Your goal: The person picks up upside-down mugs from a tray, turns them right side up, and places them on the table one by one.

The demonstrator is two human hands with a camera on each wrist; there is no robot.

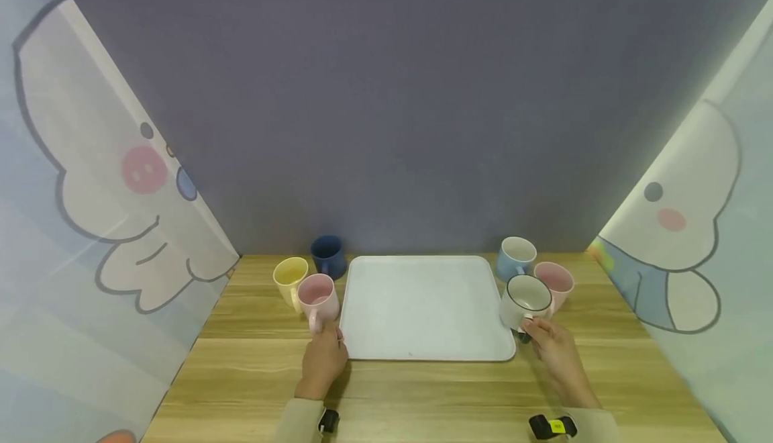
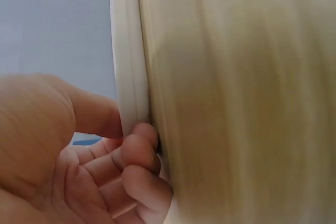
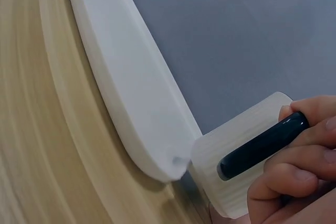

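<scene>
In the head view my right hand [image 1: 555,352] grips the handle of a white mug with a dark rim [image 1: 521,302]. Its dark handle [image 3: 262,148] lies inside the curled fingers in the right wrist view, and the mug's body overlaps the right edge of a white rectangular tray [image 1: 423,309]. At the tray's near left corner is my left hand [image 1: 323,362], pinching the tray's rim [image 2: 128,51] between thumb and curled fingers. Just beyond that hand a pink mug [image 1: 318,299] stands with its handle toward me.
Left of the tray are a yellow mug [image 1: 290,278] and a dark blue mug [image 1: 329,257]. A light blue mug [image 1: 513,258] and another pink mug [image 1: 555,280] stand at the right. The wooden table [image 1: 423,403] ends at a grey back wall [image 1: 386,127].
</scene>
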